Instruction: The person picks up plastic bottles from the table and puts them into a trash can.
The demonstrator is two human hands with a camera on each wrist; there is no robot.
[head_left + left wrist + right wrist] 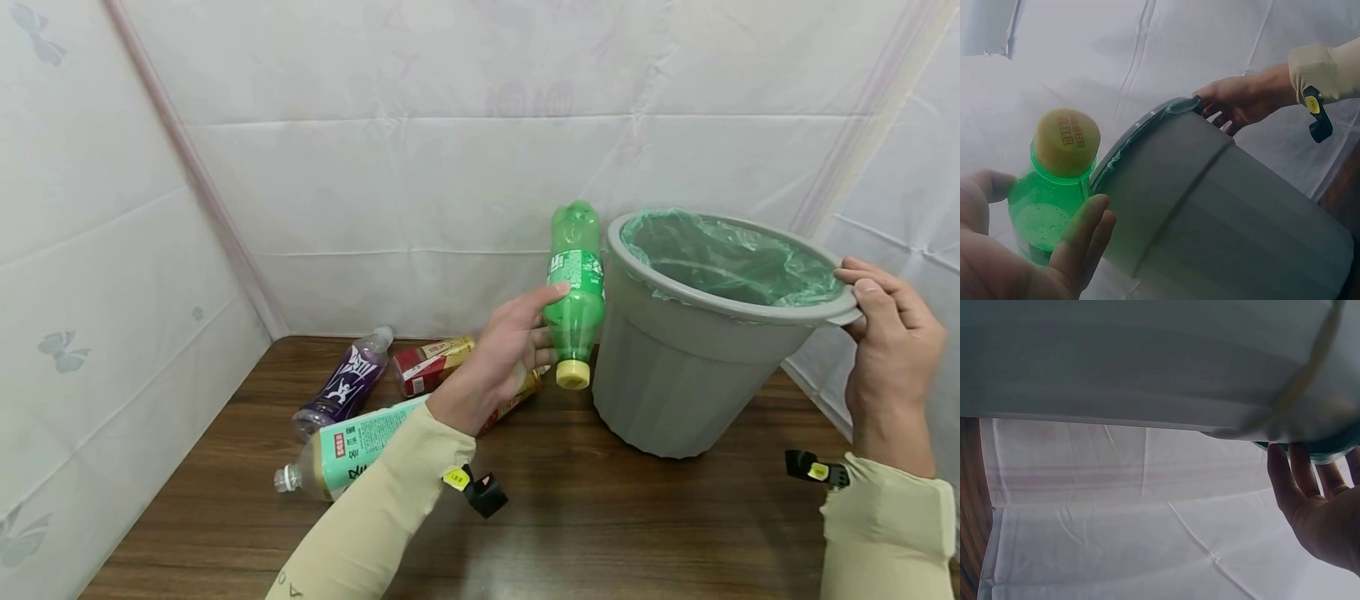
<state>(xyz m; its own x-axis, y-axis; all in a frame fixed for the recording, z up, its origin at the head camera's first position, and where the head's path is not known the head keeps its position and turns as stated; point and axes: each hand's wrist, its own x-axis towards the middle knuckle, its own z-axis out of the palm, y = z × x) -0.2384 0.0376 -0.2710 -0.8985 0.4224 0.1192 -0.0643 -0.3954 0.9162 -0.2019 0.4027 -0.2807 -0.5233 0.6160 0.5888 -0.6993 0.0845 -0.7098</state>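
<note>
My left hand (504, 354) grips a green plastic soda bottle (576, 287) around its green label, with the yellow cap (573, 374) pointing down and toward me. In the left wrist view the cap (1067, 142) faces the camera between thumb and fingers. The bottle is just left of a grey trash bin (667, 375), outside its rim. A thin green bag (648, 237) lines the bin and folds over the edge. At the bin's right side my right hand (892, 342) holds the rim, thumb on top; its fingers (1300, 472) show below the edge in the right wrist view.
Left on the brown wooden table (570, 533) lie a purple-labelled bottle (348, 379), a red can (431, 367) and a mint-labelled bottle (360, 437). Another red and gold container (517, 400) is partly hidden behind my left hand. White sheeting (405, 183) walls the table's back and sides.
</note>
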